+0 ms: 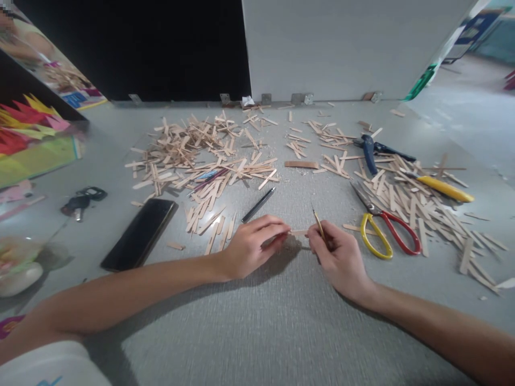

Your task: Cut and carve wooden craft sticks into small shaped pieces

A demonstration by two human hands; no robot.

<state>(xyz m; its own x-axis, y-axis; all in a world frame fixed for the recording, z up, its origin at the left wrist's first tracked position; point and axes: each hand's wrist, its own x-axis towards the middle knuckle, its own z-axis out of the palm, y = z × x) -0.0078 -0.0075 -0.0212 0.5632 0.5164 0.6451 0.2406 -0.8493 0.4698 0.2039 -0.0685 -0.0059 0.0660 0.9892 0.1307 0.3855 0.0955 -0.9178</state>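
Fingers [281, 229] of our left hand [248, 247] pinch together on one end of a wooden strip [298, 232], pale, flat and narrow, held low over the tabletop [249, 338]. Our right hand [340, 260] has its fingers curled tightly around one slim pointed tool [319, 221] with a brass-coloured shaft, its tip aimed away from us. The strip spans the small gap between our two hands; its far end meets the right fingertips, though we cannot tell whether they grip it too.

Around us the grey, finely textured tabletop carries too many flat wooden sticks to count: a tangled heap [189, 140] ahead on the left and a looser spread [406, 201] on the right. One wider brown strip [301, 164] lies between them. Near our left hand we have one dark, slender pen [258, 205] and one glossy black phone [140, 234], with a small bunch of keys [78, 205] farther left. Near our right hand lies one pair of metal scissors [373, 210], with one yellow loop and one red. Beyond are one yellow-handled tool [446, 188] and one pair of blue-handled pliers [368, 154], resting among the sticks.
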